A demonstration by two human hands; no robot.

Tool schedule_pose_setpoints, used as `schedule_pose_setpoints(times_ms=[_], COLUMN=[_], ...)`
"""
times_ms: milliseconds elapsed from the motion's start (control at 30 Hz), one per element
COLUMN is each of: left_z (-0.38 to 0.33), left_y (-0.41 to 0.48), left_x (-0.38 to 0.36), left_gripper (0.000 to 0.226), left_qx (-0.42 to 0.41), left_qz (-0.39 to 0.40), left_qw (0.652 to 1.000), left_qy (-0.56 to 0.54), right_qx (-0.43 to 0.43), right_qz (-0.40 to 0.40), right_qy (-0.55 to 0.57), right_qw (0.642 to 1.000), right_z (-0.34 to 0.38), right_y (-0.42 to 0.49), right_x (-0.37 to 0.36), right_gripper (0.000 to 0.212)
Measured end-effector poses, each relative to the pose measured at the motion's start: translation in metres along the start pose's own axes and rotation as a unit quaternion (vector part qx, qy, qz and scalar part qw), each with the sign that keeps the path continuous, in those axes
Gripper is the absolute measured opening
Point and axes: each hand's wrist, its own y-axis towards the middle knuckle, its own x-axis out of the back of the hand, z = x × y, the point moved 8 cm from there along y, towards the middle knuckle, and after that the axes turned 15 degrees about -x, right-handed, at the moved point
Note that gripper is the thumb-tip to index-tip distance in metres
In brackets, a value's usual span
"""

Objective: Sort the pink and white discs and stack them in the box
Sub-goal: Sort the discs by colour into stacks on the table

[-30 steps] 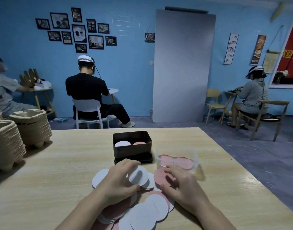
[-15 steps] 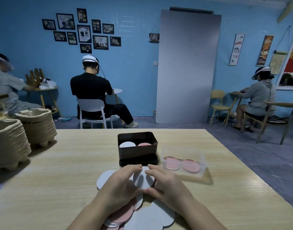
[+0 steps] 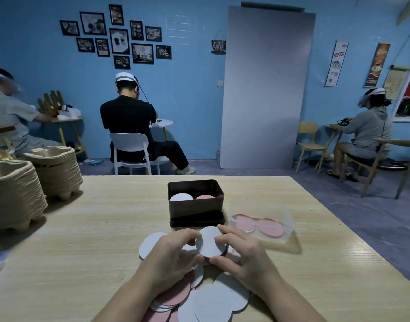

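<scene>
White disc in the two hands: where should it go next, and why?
Probably lift the white disc forward onto the white pile in the left half of the dark box. The left hand and right hand pinch it nearby; the pink pile sits in the right half.

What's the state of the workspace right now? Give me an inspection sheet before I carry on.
Surface: pale wooden table.
Job's things: dark box holds a white stack and a pink stack side by side; a white disc is held just in front of it; the loose pile of mixed discs lies at the near edge.
Clutter: clear tub with two pink discs, right of the box; pulp tray stacks far left.
Hands: left hand and right hand both pinch the white disc by its edge.
Cables: nothing seen on the table.
Surroundings: blue wall, grey panel, seated people behind.
</scene>
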Motion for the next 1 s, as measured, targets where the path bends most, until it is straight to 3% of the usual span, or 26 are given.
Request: schedule_pose_setpoints(times_ms=[400,1000], left_z=[-0.003,0.006], left_y=[0.002,0.001], left_x=[0.003,-0.007], left_gripper=[0.032,0.027], left_qx=[-0.022,-0.005], left_qz=[-0.032,-0.001], left_qw=[0.999,1.0], left_qy=[0.006,0.0], right_qx=[-0.015,-0.041], right_qz=[0.043,0.053], right_qy=[-0.02,-0.045], right_qw=[0.999,0.997], right_z=[-0.006,-0.011], right_y=[0.003,0.003], right_x=[-0.012,-0.016], right_gripper=[0.038,0.04])
